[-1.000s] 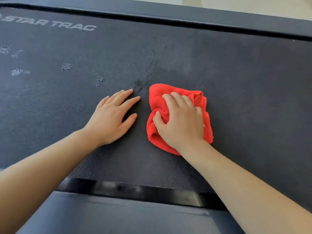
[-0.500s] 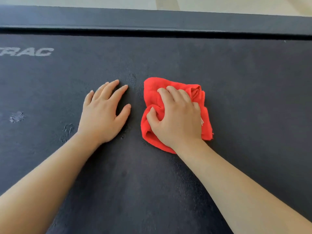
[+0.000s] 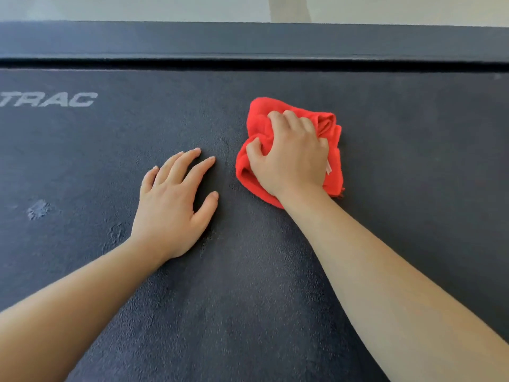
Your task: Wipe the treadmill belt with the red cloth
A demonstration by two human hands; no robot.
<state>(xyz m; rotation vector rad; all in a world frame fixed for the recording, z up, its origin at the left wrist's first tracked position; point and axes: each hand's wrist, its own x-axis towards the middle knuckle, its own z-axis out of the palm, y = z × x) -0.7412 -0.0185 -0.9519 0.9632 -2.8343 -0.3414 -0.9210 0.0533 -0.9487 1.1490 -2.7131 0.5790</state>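
Head view: my right hand (image 3: 289,158) grips the cloth (image 3: 257,114) on the belt (image 3: 275,312); my left hand (image 3: 170,208) lies flat and open.
The bunched cloth is just right of the left hand and a little farther from me, not touching it, its longer side pointing away from me. Pale marks (image 3: 38,209) lie left of both hands, so I think the wipe should go there. Beyond the belt are the rail (image 3: 248,40) and the floor (image 3: 137,8).

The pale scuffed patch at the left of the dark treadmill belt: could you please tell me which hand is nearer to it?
Left. The left hand lies flat on the belt right of the patch; the right hand grips the crumpled red cloth farther right.
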